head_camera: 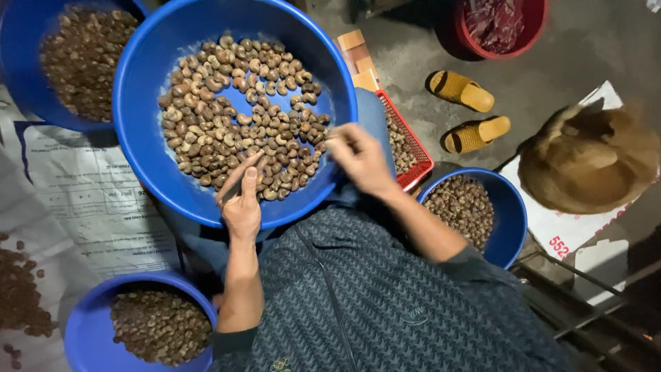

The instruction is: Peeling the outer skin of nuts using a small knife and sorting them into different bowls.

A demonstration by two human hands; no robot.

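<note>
The big basin [148, 103] rests on the person's lap, tilted a little toward them, and holds a loose layer of nuts [241, 117] spread over its bottom. The basin looks like thin stiff plastic, light in itself; its rim is the place to grip it. The nuts seem small, hard, dry and curved, likely to roll and slip, so each is best pinched across its narrow sides with fingertips.

The left hand [242, 207] lies at the near rim, fingers half closed around a thin dark tool [233, 189] that points into the nuts. The right hand [358, 158] reaches over the right rim, fingertips drawn narrow together; whether they pinch a nut I cannot tell.

There is no surface: everything sits on a rough concrete floor [551, 62]. Three smaller blue bowls of nuts stand around, at upper left [21, 76], lower left [86, 324] and right [513, 220]. A red basket [413, 148] sits just beside the big basin, with a red tub [475, 34], yellow sandals [468, 110] and a curled animal [592, 162] farther off. Printed sacking [76, 200] covers the floor at left.
</note>
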